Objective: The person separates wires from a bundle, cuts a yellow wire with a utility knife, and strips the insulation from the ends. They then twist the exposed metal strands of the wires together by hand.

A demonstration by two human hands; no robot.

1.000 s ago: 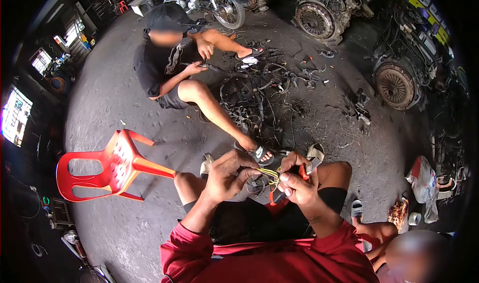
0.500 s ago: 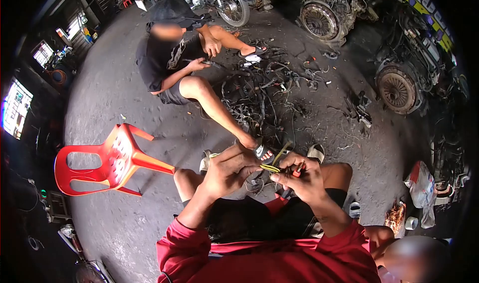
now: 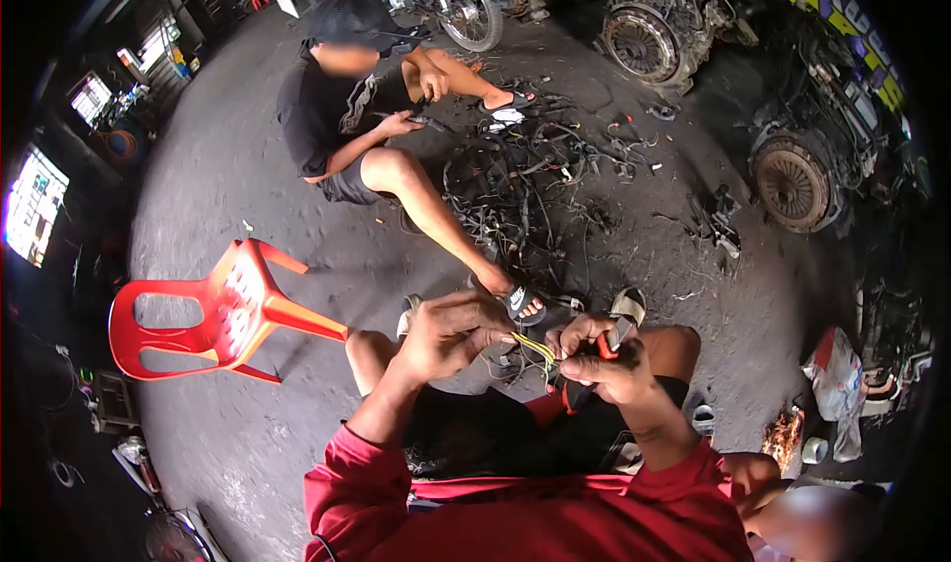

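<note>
yellow wires (image 3: 535, 347), nearly level half a second ago, are now sloped between the left hand (image 3: 448, 334), by whose fingers they are pinched, and the right hand (image 3: 612, 364), where a red-handled tool (image 3: 605, 346) is clasped; more strand seems exposed for handling. tangled cables (image 3: 530, 181) are strewn on the dark workshop floor (image 3: 267, 433).

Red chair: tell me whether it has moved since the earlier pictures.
No: the red chair shows no visible shift any way against the pale scrap on the floor.
</note>
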